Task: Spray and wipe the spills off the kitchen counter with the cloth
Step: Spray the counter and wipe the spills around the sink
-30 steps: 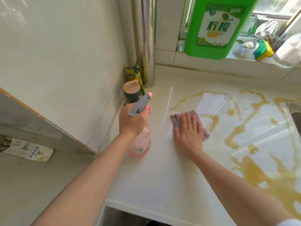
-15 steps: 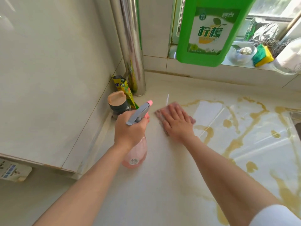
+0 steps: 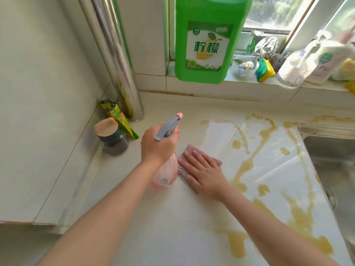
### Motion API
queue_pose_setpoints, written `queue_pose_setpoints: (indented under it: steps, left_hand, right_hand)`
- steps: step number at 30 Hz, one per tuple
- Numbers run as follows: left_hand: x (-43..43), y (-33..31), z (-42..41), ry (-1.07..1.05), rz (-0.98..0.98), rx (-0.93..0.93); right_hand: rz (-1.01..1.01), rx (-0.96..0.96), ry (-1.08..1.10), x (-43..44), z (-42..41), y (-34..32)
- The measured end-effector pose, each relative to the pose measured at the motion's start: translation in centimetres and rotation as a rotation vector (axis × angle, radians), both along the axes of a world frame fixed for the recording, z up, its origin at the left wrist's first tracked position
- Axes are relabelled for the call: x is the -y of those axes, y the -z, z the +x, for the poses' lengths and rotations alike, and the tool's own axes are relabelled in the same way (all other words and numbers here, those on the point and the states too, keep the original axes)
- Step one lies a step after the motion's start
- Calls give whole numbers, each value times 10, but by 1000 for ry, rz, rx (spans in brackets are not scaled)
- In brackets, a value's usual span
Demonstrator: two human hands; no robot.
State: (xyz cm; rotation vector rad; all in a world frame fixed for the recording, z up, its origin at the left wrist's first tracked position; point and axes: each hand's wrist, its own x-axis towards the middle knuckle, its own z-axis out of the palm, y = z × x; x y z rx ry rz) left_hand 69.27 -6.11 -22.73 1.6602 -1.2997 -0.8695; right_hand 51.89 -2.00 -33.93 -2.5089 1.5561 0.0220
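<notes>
My left hand point(image 3: 156, 145) grips the neck of a pink spray bottle point(image 3: 166, 174) with a grey trigger head and pink nozzle, held upright just above the cream counter point(image 3: 153, 227). My right hand point(image 3: 205, 172) lies flat, fingers spread, pressing a mauve cloth point(image 3: 216, 161) onto the counter right beside the bottle. Most of the cloth is hidden under the palm. Yellow-brown spills point(image 3: 247, 166) streak the counter to the right of the cloth and run toward the front edge point(image 3: 303, 227).
A dark jar with a tan lid point(image 3: 112, 137) and a yellow-green packet point(image 3: 119, 118) stand in the left corner by a steel pipe point(image 3: 119, 70). A big green detergent jug point(image 3: 207, 39), bowl, sponge point(image 3: 265, 70) and bottles sit on the sill. A steel sink point(image 3: 334, 160) lies at right.
My right hand has slid the cloth back toward me and slightly right, from near the back of the counter to beside the bottle. The left hand still holds the bottle.
</notes>
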Motion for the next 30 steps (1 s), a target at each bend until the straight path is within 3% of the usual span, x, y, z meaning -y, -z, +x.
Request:
queue_pose_setpoints:
  steps: [8, 10, 16, 19, 22, 30]
  left_hand:
    - [21, 6, -26, -10, -24, 12]
    - [24, 8, -28, -26, -27, 18]
    - [31, 11, -32, 39, -23, 87]
    - [37, 11, -33, 51, -3, 84]
    - [49, 13, -35, 49, 36, 48]
    - [61, 8, -48, 148, 111, 119]
  right_hand:
    - [1, 11, 748, 32, -82, -1]
    - [6, 14, 674, 39, -62, -3]
    - [56, 48, -5, 81, 9, -8]
    - [38, 81, -147, 103, 29, -6]
    - [-2, 80, -66, 119, 26, -6]
    - [6, 90, 617, 137, -106, 1]
